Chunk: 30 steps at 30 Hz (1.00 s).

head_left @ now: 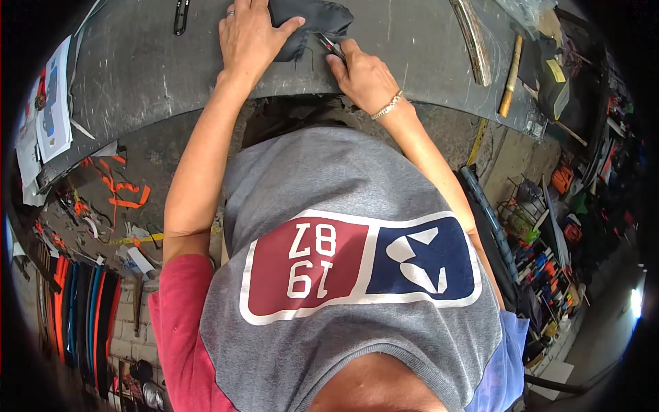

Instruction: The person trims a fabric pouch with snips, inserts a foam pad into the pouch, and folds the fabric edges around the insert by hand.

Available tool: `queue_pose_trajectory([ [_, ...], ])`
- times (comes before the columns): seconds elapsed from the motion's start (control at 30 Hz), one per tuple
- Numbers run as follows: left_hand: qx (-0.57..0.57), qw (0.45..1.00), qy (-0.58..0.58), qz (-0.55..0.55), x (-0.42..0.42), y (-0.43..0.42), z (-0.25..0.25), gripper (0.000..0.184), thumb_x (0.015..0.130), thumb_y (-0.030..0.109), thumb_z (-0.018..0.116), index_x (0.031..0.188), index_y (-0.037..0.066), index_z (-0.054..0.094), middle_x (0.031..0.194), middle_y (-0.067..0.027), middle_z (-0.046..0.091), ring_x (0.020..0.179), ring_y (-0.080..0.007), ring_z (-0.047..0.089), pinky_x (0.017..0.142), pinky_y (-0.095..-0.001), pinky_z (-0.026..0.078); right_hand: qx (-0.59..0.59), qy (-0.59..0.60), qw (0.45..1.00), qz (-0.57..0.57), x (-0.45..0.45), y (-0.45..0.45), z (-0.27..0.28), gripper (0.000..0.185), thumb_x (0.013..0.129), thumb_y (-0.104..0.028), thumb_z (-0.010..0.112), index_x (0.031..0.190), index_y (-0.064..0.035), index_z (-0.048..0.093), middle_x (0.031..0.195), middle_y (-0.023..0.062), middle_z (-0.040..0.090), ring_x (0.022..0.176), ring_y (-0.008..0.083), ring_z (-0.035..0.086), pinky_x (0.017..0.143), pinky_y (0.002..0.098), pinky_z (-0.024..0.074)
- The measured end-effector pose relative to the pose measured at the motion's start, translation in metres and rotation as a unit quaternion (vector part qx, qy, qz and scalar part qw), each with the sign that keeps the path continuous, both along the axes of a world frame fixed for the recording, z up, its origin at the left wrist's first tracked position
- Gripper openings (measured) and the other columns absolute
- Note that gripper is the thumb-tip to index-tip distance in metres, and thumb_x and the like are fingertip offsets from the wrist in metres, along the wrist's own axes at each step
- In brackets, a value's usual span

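Note:
A dark piece of fabric [322, 17] lies on the grey worktable [158, 62], with loose threads hanging from its near edge. My left hand [250, 38] rests flat on the table and the fabric's left side, fingers stretched out and thumb apart. In my right hand [364, 75] is a small bladed cutter [331, 46] with a dark, red-marked body; its exact kind is partly hidden by my fingers. The cutter's metal tip points up and left, at the fabric's lower right edge. I cannot tell whether it touches the cloth.
A slim black tool [181, 17] lies left of my left hand. Toward the right are a wooden strip [472, 41] and a shorter wooden stick [511, 77]. Printed sheets [55, 103] hang at the left edge. Orange scraps [127, 189] litter the floor.

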<state>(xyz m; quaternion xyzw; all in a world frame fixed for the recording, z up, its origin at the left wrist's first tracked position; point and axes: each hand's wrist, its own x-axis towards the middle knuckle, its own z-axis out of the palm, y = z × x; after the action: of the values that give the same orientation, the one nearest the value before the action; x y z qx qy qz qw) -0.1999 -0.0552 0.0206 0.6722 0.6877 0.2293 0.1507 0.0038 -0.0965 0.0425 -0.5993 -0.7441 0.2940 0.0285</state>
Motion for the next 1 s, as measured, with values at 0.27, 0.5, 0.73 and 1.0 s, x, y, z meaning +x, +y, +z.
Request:
queue_pose_trajectory([
  [0.27,0.008,1.0,0.011,-0.003,0.0,-0.001,-0.005,0.071,0.076,0.039,0.085,0.13,0.002,0.058,0.121,-0.016,0.057,0.118,-0.0362,0.056,0.096,-0.0477,0.046,0.032,-0.015,0.999,0.03,-0.006,0.008,-0.002,0.028,0.101,-0.025,0.056,0.1,0.0029,0.054,0.088,0.029,0.07,0.085,0.0461,0.069,0.078,0.0534,0.0554],
  [0.5,0.009,1.0,0.013,-0.003,0.0,-0.002,-0.005,0.071,0.077,0.039,0.084,0.132,0.002,0.058,0.122,-0.016,0.057,0.118,-0.0365,0.056,0.096,-0.0481,0.046,0.02,-0.021,0.999,0.039,-0.008,0.012,-0.003,0.028,0.102,-0.025,0.055,0.103,0.0037,0.055,0.087,0.0285,0.071,0.085,0.0452,0.07,0.078,0.0525,0.056],
  [0.73,0.006,1.0,0.018,-0.002,0.0,-0.001,-0.005,0.072,0.077,0.04,0.084,0.132,0.002,0.058,0.122,-0.0159,0.057,0.119,-0.0365,0.055,0.096,-0.0481,0.046,0.021,-0.023,0.998,0.047,-0.009,0.013,-0.001,0.028,0.102,-0.024,0.054,0.102,0.0036,0.055,0.085,0.0282,0.071,0.083,0.0452,0.07,0.078,0.0529,0.0556],
  [1.0,0.013,1.0,0.021,-0.005,0.0,-0.001,-0.007,0.071,0.077,0.04,0.084,0.132,0.003,0.058,0.123,-0.0156,0.056,0.118,-0.0363,0.055,0.096,-0.0482,0.046,0.021,-0.023,0.998,0.053,-0.009,0.014,-0.002,0.028,0.101,-0.024,0.054,0.101,0.0034,0.054,0.084,0.0278,0.07,0.082,0.0454,0.07,0.077,0.0529,0.0555],
])
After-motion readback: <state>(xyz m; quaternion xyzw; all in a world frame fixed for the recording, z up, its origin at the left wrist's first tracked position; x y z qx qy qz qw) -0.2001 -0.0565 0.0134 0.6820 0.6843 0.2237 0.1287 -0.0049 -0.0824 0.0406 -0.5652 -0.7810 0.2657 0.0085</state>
